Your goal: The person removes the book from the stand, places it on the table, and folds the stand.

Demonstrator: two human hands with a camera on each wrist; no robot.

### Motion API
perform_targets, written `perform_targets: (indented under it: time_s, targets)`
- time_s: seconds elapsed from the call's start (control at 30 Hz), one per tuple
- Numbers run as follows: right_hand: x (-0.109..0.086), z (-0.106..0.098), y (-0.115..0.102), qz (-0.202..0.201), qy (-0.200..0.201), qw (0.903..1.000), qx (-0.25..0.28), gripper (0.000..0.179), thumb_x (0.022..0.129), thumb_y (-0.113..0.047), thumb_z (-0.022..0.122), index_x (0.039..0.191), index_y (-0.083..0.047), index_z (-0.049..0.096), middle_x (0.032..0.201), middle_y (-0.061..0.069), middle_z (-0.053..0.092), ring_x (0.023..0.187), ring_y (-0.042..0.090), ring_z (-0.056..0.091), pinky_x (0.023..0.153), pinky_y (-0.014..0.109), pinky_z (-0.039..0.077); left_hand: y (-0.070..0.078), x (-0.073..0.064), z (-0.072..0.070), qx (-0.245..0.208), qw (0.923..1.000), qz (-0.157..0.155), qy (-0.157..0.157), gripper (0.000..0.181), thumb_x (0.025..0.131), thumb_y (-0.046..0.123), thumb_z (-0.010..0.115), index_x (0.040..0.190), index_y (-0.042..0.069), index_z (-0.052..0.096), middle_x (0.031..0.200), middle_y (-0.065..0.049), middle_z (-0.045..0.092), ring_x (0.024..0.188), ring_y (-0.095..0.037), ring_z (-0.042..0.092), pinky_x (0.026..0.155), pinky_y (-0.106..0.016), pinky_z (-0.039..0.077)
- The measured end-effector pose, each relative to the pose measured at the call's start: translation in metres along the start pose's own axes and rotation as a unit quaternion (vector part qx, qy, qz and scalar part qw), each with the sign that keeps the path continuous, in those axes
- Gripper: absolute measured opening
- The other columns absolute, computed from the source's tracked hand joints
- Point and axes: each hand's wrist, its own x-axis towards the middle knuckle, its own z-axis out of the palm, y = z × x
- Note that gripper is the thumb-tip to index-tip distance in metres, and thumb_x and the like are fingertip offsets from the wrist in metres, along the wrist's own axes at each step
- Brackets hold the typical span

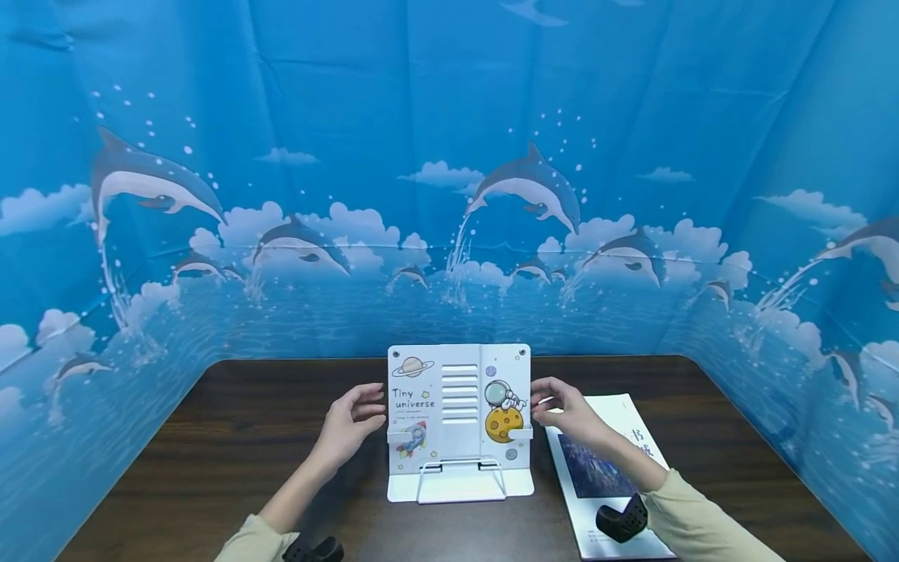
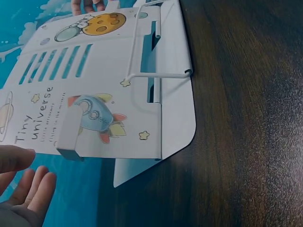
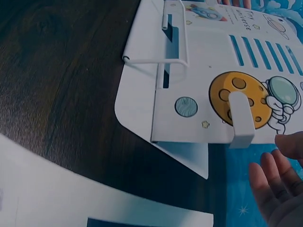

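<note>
Head view: book stand (image 1: 460,437) is propped up on the dark table (image 1: 246,425), between the two sets of fingertips. Left hand (image 1: 351,424) at its left edge, right hand (image 1: 567,411) at its right edge, fingers loosely bent on both. Book (image 1: 597,472) lies flat, nearer the camera than the right fingers, partly covered by that forearm. Dolphin curtain (image 1: 449,172) beyond all fingertips.

Left wrist view: left thumb and fingers well apart, roughly half open, nothing gripped. Thumb tip near the stand's edge. Left clip (image 2: 71,130) just past that thumb; wire loop (image 2: 158,75) farther from the fingers, at the stand's foot.

Right wrist view: right hand also about half open, nothing gripped. Thumb tip right by the stand's edge; can't tell if touching. Right clip (image 3: 242,118) just beside it.
</note>
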Motion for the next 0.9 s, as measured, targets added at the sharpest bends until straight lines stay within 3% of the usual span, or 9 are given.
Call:
perform_targets:
  time_s: [0.33, 0.57, 0.9]
  targets:
    - [0.006, 0.014, 0.006, -0.004, 0.043, 0.9991, 0.006, 0.032, 0.079, 0.01, 0.053, 0.11, 0.003, 0.05, 0.092, 0.011, 0.054, 0.081, 0.021, 0.054, 0.072, 0.033, 0.052, -0.009, 0.007, 0.009, -0.013, 0.9999, 0.008, 0.005, 0.039, 0.08, -0.009, 0.06, 0.117, -0.001, 0.053, 0.113, -0.017, 0.057, 0.097, -0.028, 0.06, 0.079, -0.033, 0.051]
    - [0.009, 0.018, 0.008, -0.013, 0.08, 0.9967, -0.005, 0.028, 0.079, 0.011, 0.054, 0.105, 0.002, 0.052, 0.087, 0.011, 0.054, 0.077, 0.02, 0.053, 0.067, 0.028, 0.052, -0.008, 0.011, 0.014, -0.009, 0.9999, 0.003, 0.007, 0.034, 0.08, -0.009, 0.06, 0.112, -0.001, 0.054, 0.107, -0.013, 0.058, 0.093, -0.025, 0.059, 0.077, -0.031, 0.051]
    - [0.009, 0.02, 0.007, -0.021, 0.089, 0.9958, -0.01, 0.028, 0.08, 0.013, 0.054, 0.105, 0.002, 0.052, 0.086, 0.011, 0.054, 0.077, 0.021, 0.053, 0.066, 0.027, 0.052, -0.008, 0.011, 0.016, -0.017, 0.9997, 0.003, 0.017, 0.031, 0.079, -0.01, 0.06, 0.108, -0.001, 0.054, 0.099, -0.012, 0.058, 0.088, -0.023, 0.059, 0.074, -0.024, 0.051]
